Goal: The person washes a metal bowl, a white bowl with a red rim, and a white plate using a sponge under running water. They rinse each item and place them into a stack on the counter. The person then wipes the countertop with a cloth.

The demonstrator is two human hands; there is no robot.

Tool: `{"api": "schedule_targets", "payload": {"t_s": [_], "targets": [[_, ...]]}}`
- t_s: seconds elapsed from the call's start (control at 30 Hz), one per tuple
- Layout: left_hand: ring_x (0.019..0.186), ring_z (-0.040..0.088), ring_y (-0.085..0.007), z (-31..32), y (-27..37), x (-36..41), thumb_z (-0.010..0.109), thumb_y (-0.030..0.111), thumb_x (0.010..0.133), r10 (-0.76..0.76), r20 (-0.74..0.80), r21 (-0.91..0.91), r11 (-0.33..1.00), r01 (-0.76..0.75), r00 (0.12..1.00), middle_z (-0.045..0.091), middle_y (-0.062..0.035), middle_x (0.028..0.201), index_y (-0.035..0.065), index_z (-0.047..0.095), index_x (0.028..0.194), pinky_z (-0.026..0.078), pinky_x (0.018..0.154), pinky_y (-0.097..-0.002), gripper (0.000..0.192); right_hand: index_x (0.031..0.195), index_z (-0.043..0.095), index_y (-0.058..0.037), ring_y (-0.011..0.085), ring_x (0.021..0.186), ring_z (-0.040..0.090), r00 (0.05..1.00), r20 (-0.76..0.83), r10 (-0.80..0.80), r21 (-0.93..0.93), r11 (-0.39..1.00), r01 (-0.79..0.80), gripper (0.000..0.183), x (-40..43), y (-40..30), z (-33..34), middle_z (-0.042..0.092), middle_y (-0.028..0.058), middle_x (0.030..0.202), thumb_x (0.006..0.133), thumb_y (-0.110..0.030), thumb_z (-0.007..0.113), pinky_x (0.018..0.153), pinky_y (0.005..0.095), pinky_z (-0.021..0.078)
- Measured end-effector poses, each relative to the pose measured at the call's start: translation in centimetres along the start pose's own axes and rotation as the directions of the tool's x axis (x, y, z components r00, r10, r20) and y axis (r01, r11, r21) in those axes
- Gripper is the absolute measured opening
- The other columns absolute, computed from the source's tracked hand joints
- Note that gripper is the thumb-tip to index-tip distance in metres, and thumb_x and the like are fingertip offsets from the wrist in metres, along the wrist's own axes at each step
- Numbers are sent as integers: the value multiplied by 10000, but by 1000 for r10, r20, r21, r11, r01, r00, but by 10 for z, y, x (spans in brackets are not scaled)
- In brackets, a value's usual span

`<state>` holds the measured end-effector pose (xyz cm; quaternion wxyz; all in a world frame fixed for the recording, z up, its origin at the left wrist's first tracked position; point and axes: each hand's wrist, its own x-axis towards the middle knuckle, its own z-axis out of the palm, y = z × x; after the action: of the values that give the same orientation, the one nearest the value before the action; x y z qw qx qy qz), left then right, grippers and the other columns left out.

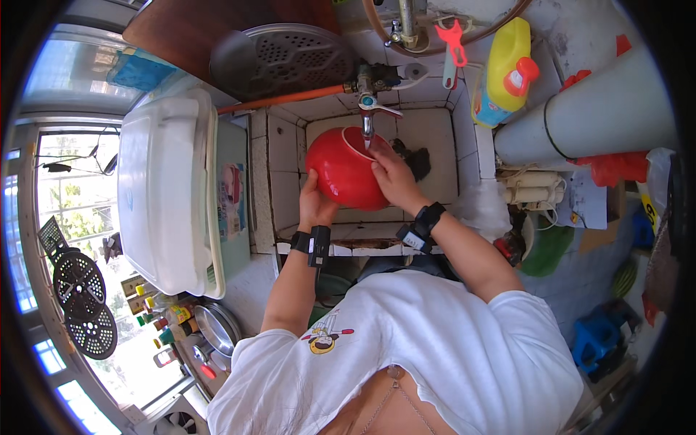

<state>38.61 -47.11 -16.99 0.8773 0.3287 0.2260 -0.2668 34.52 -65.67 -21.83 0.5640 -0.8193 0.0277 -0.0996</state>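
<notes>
A glossy red bowl (340, 171) is held tilted over the tiled sink (440, 125), its outer side up and its pale-edged round base ring beneath the tap. My left hand (317, 202) grips the bowl from the lower left, thumb on its outside. On the right, my right hand (395, 175) touches the bowl beside the base ring, its fingers near the spout of the metal tap (367, 117). Water seems to run from the spout. Dark matter (418, 163) lies in the sink behind my right hand.
A lidded plastic storage box (168, 196) stands left of the sink. Behind are an orange pipe (293, 98) and a perforated metal steamer plate (304, 57). A yellow detergent bottle (508, 70), a red peeler (452, 41) and a thick grey pipe (592, 114) are at the right.
</notes>
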Motion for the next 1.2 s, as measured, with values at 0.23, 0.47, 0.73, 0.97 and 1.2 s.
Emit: {"api": "schedule_targets", "payload": {"t_s": [0.23, 0.47, 0.73, 0.97, 1.2], "targets": [[1288, 412, -291, -10, 6, -12, 485, 350, 959, -44, 78, 206, 978, 27, 996, 437, -107, 1402, 77, 386, 1366, 318, 1076, -483, 500, 1290, 452, -15, 370, 1187, 472, 975, 166, -147, 34, 989, 143, 426, 25, -9, -1, 501, 215, 1276, 923, -225, 498, 1016, 423, 358], [1265, 445, -276, -11, 14, -17, 521, 363, 942, -80, 97, 267, 962, 52, 992, 473, -98, 1372, 72, 400, 1357, 340, 1062, -478, 521, 1195, 520, -17, 358, 1071, 536, 984, 174, -38, -6, 999, 39, 363, 39, 34, -3, 556, 194, 1146, 890, -207, 569, 939, 415, 413], [1152, 539, -244, -10, 19, -12, 495, 300, 965, -119, 73, 338, 937, 87, 990, 547, -107, 1267, 51, 455, 1286, 439, 978, -437, 409, 952, 603, -38, 334, 939, 571, 893, 287, -348, 80, 937, 340, 125, 59, 12, -30, 604, 139, 957, 832, -60, 580, 802, 403, 469], [1095, 584, -220, -9, 28, -13, 503, 268, 965, -148, 129, 478, 876, 69, 981, 587, -110, 1218, 35, 495, 1247, 467, 960, -399, 365, 1008, 626, -62, 341, 1006, 569, 952, 303, 40, -314, 947, 60, 194, 38, 66, -26, 610, 152, 1049, 823, -78, 571, 847, 417, 478], [1039, 609, -206, -12, 44, -21, 484, 238, 977, -111, 91, 555, 830, 43, 990, 610, -106, 1169, 21, 518, 1214, 489, 928, -366, 324, 1139, 610, -255, 389, 1150, 489, 870, 379, 314, -753, 652, 93, 362, -7, 168, 4, 445, 167, 1307, 802, -125, 582, 913, 474, 461]]}}
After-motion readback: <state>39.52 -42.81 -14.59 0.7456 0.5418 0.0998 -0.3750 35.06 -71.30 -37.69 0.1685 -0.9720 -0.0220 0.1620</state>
